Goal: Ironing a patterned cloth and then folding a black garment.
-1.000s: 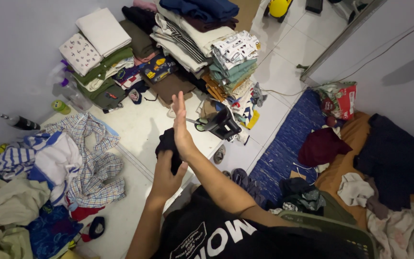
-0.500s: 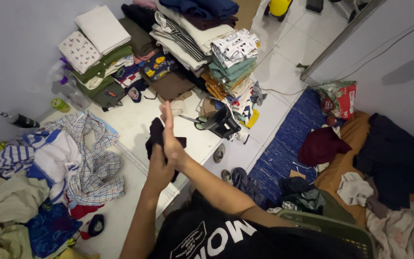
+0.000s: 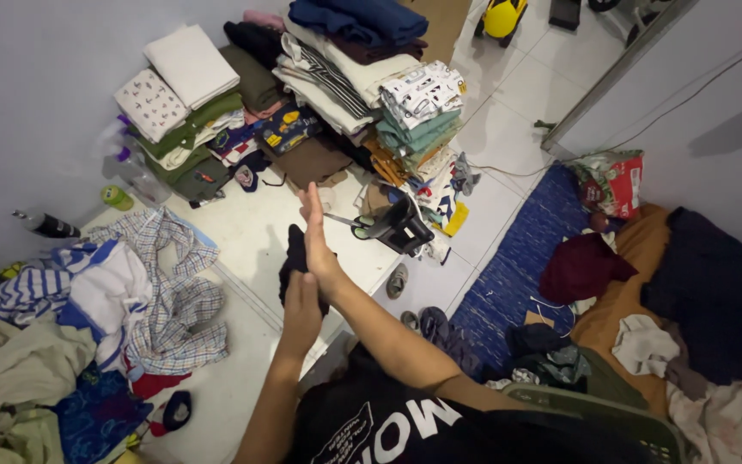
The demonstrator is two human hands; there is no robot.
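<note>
Head view down onto a white tiled floor beside a pale grey wall. Left hand and right hand meet around a small dark garment held up in front of the body above the floor. Left fingers curled on its lower edge, clamped. Right hand flat and upright, fingers together and straight, pressed against the garment's side.

Folded clothes stacks line the far wall, with a white folded piece on top of a green pile at the left. Loose checked shirt and striped cloth lie crumpled on the floor at left, near a spray bottle and a dark bottle. Black clothes iron sits on the floor just beyond the hands. Blue rug runs to the right, sandals at its near end. Orange-brown mattress at right carries a maroon garment and a dark blanket. Red bag near the right wall. Yellow toy at top.
</note>
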